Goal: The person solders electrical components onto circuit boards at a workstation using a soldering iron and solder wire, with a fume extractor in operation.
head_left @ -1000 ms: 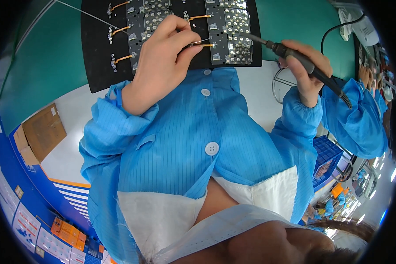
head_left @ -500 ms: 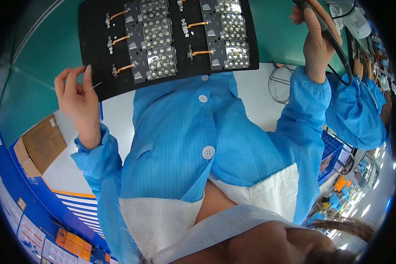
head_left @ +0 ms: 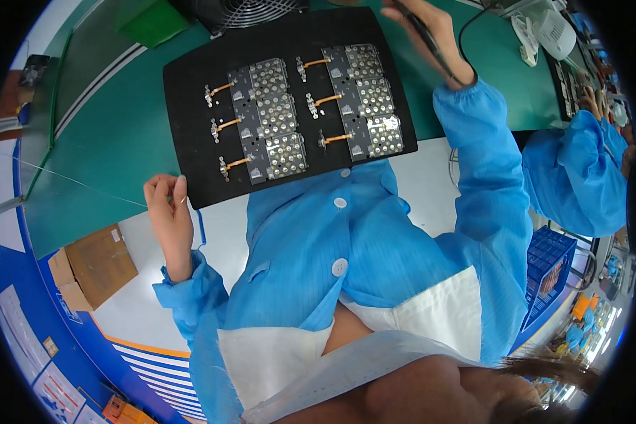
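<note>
Wire [head_left: 85, 181], boards [head_left: 277, 114], iron [head_left: 422, 32]

The left grip [head_left: 171, 219] pinches the wire by a corner of the mat [head_left: 208, 67] on the tabletop [head_left: 113, 159]; six boards lie in two columns there; the right grip [head_left: 444, 32] clasps the iron alongside.

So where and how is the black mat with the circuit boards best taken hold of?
Probably by its left margin near the close corner, coming from the left and pinching above and below. The black mat lies flat, with its circuit boards set well in from that side, and that corner, beside the left hand, seems to jut past the green table.
</note>
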The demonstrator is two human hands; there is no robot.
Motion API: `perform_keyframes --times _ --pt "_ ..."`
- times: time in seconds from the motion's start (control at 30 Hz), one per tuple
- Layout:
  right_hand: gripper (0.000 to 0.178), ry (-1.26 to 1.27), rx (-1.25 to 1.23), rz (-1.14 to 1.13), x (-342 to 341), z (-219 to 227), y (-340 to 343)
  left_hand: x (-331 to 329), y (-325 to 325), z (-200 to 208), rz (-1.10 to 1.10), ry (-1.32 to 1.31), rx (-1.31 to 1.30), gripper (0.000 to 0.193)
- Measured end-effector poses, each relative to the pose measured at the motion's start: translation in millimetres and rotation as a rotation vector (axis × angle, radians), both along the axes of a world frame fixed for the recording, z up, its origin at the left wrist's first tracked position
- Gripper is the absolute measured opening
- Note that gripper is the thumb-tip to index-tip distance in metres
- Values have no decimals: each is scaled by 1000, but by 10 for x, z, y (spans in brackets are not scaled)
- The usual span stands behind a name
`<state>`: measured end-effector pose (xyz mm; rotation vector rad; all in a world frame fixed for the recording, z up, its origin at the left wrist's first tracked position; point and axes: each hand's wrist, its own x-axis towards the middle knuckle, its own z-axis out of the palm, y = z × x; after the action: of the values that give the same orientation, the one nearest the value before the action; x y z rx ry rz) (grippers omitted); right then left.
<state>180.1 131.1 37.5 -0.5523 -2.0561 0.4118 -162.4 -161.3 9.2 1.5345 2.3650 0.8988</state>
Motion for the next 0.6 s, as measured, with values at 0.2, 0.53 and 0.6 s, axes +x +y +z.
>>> perform_keyframes --times 0.2,0.53,0.6 --pt "36 -79 145 -194 227 -299 -236 8 -150 110 88 -809 29 21" --pt "27 16 -349 -153 189 -393 -1065 -53 -277 -6 -21 -1270 349 38" --pt "26 62 -387 -53 50 -427 -1186 -140 -308 -65 188 -1243 573 42"
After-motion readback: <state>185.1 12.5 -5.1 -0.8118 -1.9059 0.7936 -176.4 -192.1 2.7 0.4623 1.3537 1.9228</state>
